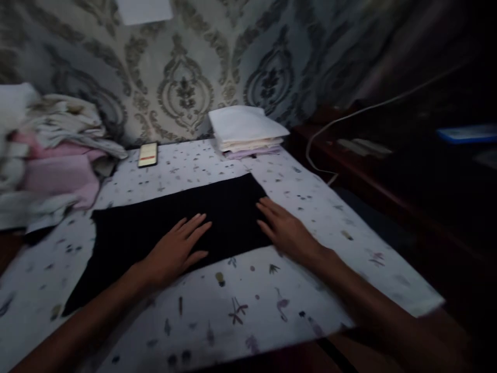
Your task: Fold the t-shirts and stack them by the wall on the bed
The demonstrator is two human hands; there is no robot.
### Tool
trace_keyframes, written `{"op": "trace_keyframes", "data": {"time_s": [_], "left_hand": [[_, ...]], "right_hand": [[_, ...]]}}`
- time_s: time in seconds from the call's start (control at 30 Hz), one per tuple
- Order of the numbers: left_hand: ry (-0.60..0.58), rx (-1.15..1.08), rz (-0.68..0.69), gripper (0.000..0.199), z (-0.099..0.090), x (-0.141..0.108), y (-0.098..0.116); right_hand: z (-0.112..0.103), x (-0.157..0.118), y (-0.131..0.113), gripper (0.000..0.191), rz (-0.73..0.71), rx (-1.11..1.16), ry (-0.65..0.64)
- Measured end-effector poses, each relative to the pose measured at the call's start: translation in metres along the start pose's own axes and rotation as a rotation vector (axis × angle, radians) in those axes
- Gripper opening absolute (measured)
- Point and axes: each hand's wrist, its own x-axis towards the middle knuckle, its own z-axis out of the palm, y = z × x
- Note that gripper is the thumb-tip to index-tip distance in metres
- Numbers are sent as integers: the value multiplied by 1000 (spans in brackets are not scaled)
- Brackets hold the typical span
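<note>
The left hand (174,251) has its fingers slightly spread, the right hand (287,230) closer-fingered, thumb apart, both resting on the black cloth (229,212) across the printed sheet (256,290). I'd guess it soft, light, best taken by its corners; dimness hides its weave and any layers
</note>
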Motion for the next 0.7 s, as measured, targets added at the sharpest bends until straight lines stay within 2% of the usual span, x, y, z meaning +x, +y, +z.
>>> {"op": "trace_keyframes", "data": {"time_s": [0.07,0.17,0.27,0.33,0.4,0.47,0.53,0.63,0.7], "left_hand": [[30,-152,-63,52,-18,-5,-8],[232,-229,-257,39,-51,-22,-48],[382,-73,-570,31,-80,-49,-107],[374,46,-753,25,-93,-67,-141],[364,106,-836,20,-99,-80,-160],[372,120,-845,18,-98,-88,-163],[371,131,-851,21,-92,-92,-156],[426,205,-801,27,-76,-92,-139],[439,253,-659,29,-63,-92,-131]], "right_hand": [[1,3,0,47,-28,-13,16],[3,19,-22,43,-136,61,30],[8,44,-77,39,-332,218,-57],[15,63,-123,37,-489,295,-150],[24,82,-164,37,-605,314,-215],[35,98,-196,36,-656,291,-241],[47,112,-215,37,-662,263,-234],[67,124,-225,39,-626,235,-223],[77,128,-225,43,-603,228,-243]]}}
